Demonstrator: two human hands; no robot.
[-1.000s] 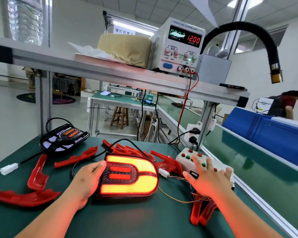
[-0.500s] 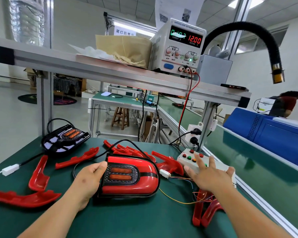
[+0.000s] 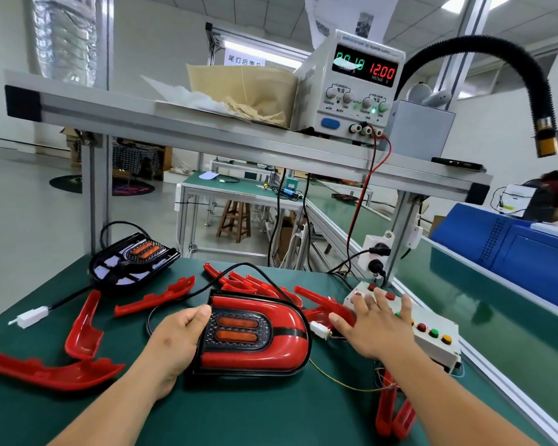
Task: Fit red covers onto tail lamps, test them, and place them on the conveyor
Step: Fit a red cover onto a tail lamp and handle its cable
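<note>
While lying flat, unlit, on bench (image 3: 271,413): covered lamp (image 3: 253,341) | left hand (image 3: 171,342): gripping lamp's left edge, thumb on top | right hand (image 3: 374,323): fingers straight, spread, resting on button box (image 3: 434,350) right of lamp | supply (image 3: 351,91): showing 12.00

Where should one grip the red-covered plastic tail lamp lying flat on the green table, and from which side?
Probably grip the red-covered tail lamp at its straight left end, from the left, where the left hand grips it with thumb on top. The rounded right end is smooth, and a white connector with wires sits against it.
</note>
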